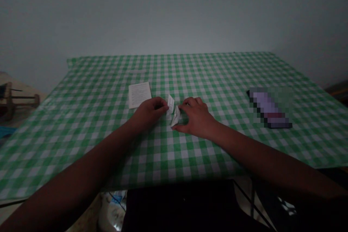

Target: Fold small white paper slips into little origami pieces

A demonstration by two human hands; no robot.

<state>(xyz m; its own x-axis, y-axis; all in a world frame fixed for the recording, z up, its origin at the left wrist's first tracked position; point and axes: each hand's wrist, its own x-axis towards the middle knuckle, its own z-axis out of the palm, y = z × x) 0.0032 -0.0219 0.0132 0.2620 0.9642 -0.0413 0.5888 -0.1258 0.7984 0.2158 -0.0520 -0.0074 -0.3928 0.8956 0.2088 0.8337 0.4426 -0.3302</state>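
A small folded white paper (173,110) stands on its edge between my hands, on the green-and-white gingham tablecloth (206,76). It shows two slanted white faces. My left hand (149,112) has its fingertips against the upper face. My right hand (195,117) spans the lower face, with the thumb at its bottom tip and the fingers at its top. A flat printed paper sheet (139,95) lies just beyond my left hand, not touching it.
A pixelated dark and lilac flat object (269,108) lies on the cloth to the right. A wooden frame (11,99) and a blue item (7,131) sit beyond the table's left side. A wall rises behind the table.
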